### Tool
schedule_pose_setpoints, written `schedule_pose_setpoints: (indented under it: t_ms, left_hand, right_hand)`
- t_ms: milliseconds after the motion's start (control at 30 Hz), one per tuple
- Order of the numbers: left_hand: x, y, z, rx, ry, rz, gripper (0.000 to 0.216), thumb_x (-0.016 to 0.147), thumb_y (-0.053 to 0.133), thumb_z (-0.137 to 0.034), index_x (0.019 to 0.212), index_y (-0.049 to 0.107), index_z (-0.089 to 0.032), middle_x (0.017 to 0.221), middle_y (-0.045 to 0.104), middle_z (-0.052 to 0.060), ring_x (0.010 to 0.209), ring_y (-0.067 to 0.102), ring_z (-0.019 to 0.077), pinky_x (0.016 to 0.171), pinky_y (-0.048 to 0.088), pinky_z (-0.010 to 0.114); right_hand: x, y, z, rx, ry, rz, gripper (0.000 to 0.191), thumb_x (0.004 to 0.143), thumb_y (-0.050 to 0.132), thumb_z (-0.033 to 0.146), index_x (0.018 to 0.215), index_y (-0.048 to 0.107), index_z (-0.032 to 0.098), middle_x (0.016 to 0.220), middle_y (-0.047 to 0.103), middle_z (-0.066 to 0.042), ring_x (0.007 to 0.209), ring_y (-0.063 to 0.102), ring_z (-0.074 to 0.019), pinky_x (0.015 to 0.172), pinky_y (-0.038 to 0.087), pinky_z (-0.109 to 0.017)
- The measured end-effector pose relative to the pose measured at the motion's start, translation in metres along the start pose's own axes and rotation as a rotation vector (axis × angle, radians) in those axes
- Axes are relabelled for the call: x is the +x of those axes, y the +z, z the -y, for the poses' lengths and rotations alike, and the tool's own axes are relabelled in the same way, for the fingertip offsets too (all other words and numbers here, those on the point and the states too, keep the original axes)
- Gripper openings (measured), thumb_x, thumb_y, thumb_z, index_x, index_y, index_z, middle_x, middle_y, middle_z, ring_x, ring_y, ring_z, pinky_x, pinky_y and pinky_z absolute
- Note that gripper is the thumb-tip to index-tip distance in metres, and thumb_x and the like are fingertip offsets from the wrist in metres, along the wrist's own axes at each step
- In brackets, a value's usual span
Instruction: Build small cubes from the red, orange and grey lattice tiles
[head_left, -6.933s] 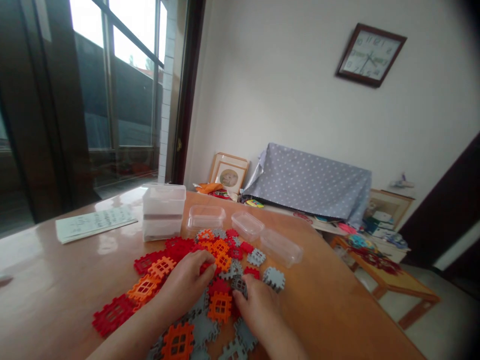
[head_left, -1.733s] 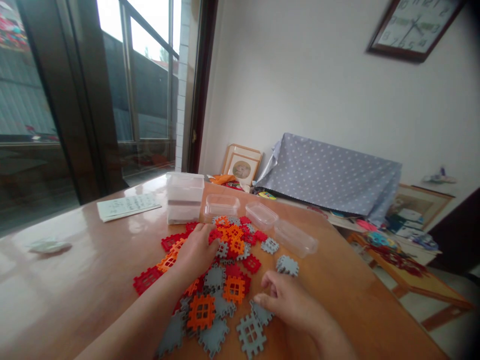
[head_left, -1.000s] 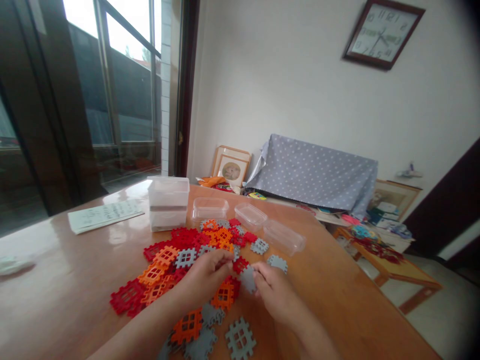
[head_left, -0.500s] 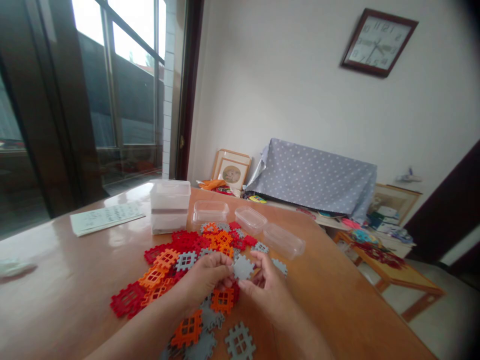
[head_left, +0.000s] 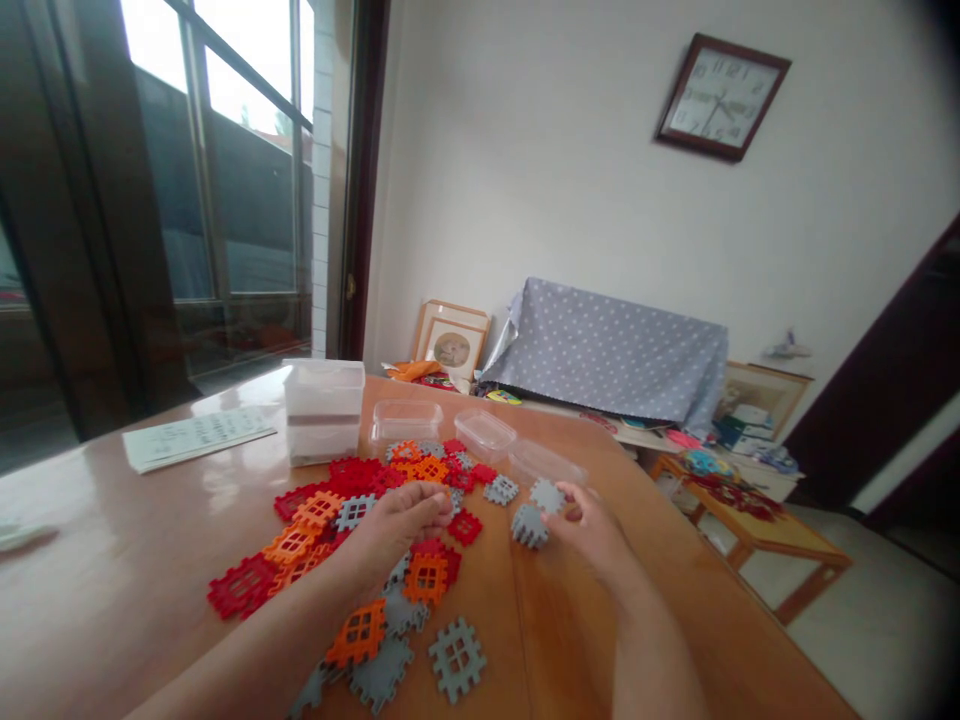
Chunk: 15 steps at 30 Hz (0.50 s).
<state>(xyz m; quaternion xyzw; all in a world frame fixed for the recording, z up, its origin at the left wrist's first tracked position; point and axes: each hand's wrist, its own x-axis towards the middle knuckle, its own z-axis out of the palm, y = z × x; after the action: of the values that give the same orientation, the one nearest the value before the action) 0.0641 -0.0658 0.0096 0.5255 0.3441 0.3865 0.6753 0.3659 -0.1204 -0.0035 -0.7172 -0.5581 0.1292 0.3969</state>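
My right hand (head_left: 592, 528) pinches a solid grey notched building tile (head_left: 547, 496) by its right edge. Directly below that tile, a small stack of grey tiles (head_left: 529, 527) rests on the table, close to my fingertips. My left hand (head_left: 416, 515) hovers over the pile with its fingers curled together; no tile shows in it. Around it lie red tiles (head_left: 241, 586), orange window tiles (head_left: 427, 578) and grey tiles (head_left: 382, 672). A single red tile (head_left: 465, 527) sits just right of my left fingertips, and a grey window tile (head_left: 457, 659) lies nearer to me.
A tall clear box (head_left: 324, 412) stands behind the pile. Three shallow clear containers line the far side, among them a left one (head_left: 407, 420) and a right one (head_left: 551, 462). Sheets of paper (head_left: 199, 438) lie at the left. The wooden table (head_left: 600, 640) has its edge at the right.
My right hand has moved right with the grey tile, away from my left hand, to above the grey stack. The left hand has let go of the tile. The view has shifted slightly.
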Motion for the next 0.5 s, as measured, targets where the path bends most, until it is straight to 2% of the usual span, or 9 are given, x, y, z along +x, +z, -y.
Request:
schedule_pose_setpoints:
  t_ms: [133, 333, 433, 500]
  left_hand:
    - [-0.002, 0.008, -0.012, 0.039, 0.002, 0.001, 0.049, 0.081, 0.073, -0.053, 0.112, 0.066, -0.016, 0.118, 0.072, 0.012, 0.114, 0.066, 0.0256, 0.106, 0.046, 0.040]
    - [0.006, 0.028, -0.014, 0.018, -0.112, 0.017, 0.069, 0.078, 0.070, -0.065, 0.125, 0.063, -0.014, 0.135, 0.064, 0.019, 0.126, 0.061, 0.0295, 0.111, 0.043, 0.042]
    - [0.015, 0.044, -0.007, -0.016, -0.148, 0.013, 0.079, 0.079, 0.065, -0.071, 0.132, 0.059, -0.012, 0.142, 0.058, 0.023, 0.132, 0.056, 0.0304, 0.114, 0.040, 0.042]
    - [0.021, 0.058, 0.000, -0.018, -0.162, 0.012, 0.082, 0.081, 0.060, -0.074, 0.135, 0.056, -0.013, 0.146, 0.055, 0.023, 0.135, 0.053, 0.0305, 0.117, 0.036, 0.042]
  right_hand:
    - [0.007, 0.003, -0.027, 0.022, 0.040, 0.046, 0.057, 0.067, 0.076, 0.041, 0.119, 0.070, 0.019, 0.115, 0.064, -0.009, 0.095, 0.062, -0.0239, 0.087, 0.048, -0.035]
    - [0.005, 0.015, -0.032, 0.090, 0.053, 0.090, 0.057, 0.061, 0.082, 0.038, 0.115, 0.073, 0.020, 0.118, 0.066, -0.010, 0.106, 0.062, -0.0280, 0.094, 0.046, -0.037]
    - [0.004, 0.016, -0.033, 0.160, 0.090, 0.077, 0.069, 0.056, 0.086, 0.037, 0.122, 0.070, 0.020, 0.128, 0.064, -0.012, 0.116, 0.060, -0.0301, 0.099, 0.045, -0.038]
    - [0.005, 0.017, -0.032, 0.229, 0.129, 0.042, 0.083, 0.059, 0.086, 0.041, 0.135, 0.061, 0.017, 0.140, 0.058, -0.016, 0.126, 0.056, -0.0314, 0.103, 0.043, -0.038]
